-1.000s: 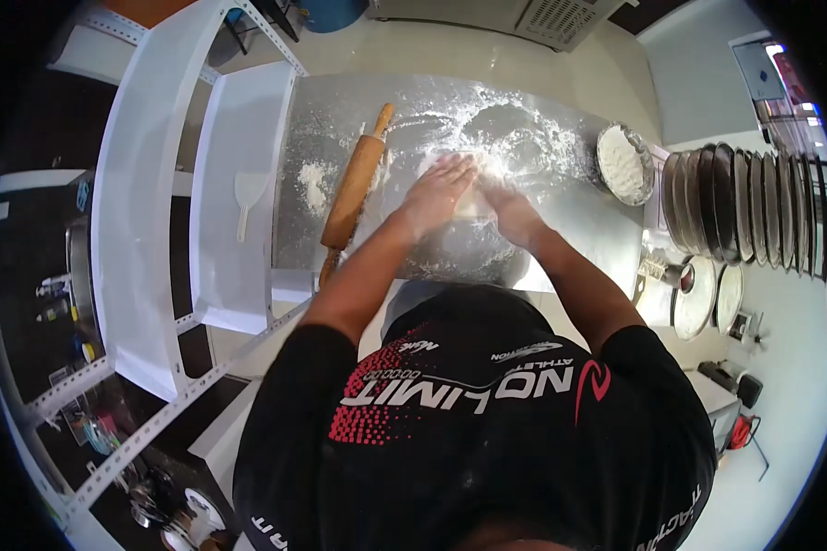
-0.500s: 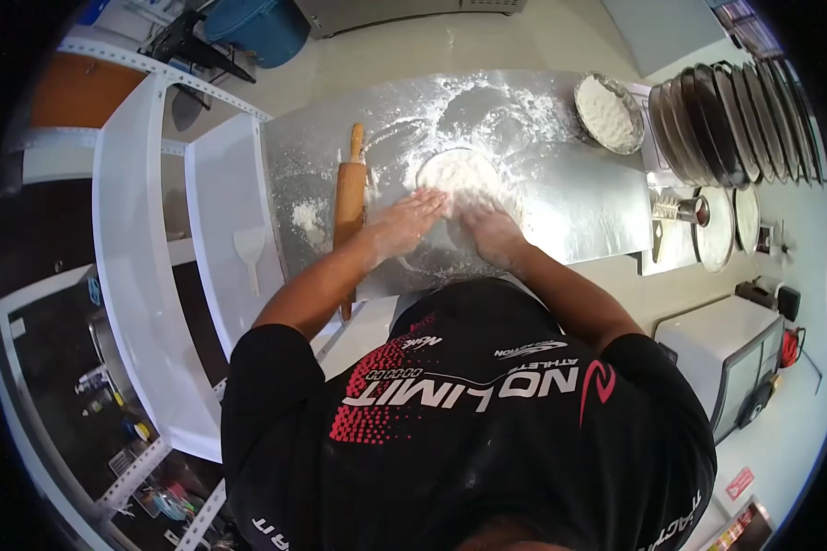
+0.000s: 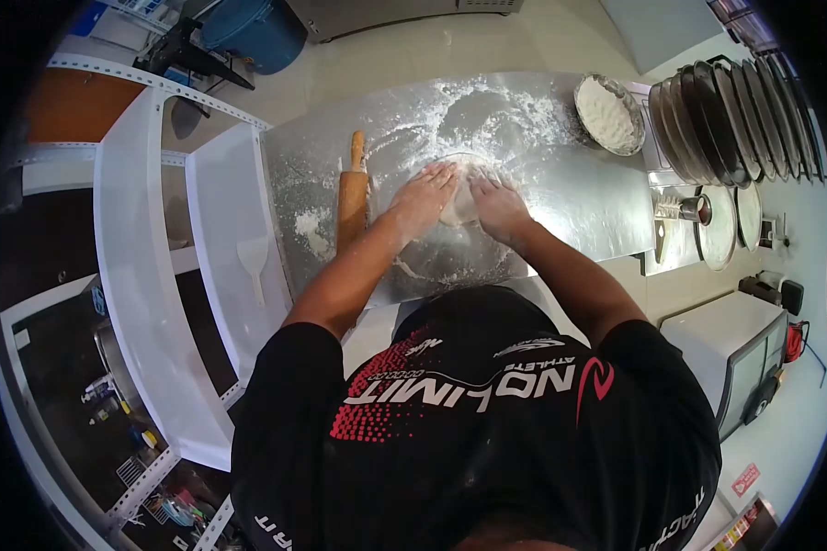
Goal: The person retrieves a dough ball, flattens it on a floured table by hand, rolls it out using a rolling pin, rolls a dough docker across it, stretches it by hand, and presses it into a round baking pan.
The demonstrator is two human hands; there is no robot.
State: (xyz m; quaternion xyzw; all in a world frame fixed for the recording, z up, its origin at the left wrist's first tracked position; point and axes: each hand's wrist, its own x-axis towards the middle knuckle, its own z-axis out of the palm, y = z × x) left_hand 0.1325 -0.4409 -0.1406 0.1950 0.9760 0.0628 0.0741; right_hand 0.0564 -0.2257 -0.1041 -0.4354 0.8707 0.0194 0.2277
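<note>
A flat, floured round of dough (image 3: 463, 204) lies on the steel table (image 3: 588, 202). My left hand (image 3: 425, 196) rests flat on its left side, palm down with the fingers stretched out. On the right side of the dough my right hand (image 3: 499, 204) lies the same way, fingers extended. Both hands cover the dough's side edges, while its middle shows between them. To the left of my left hand a wooden rolling pin (image 3: 351, 202) lies lengthwise, its near end hidden behind my left forearm.
A bowl of flour (image 3: 606, 115) stands at the table's far right corner. Beyond it several round pans (image 3: 730, 119) stand in a row. Loose flour (image 3: 312, 230) is scattered over the table. On the white shelf (image 3: 220, 184) at left lies a white scraper (image 3: 254, 262).
Both hands have moved forward from the dough's near edge onto its sides. The dough now sits nearer to me, with more of its middle showing between my hands.
</note>
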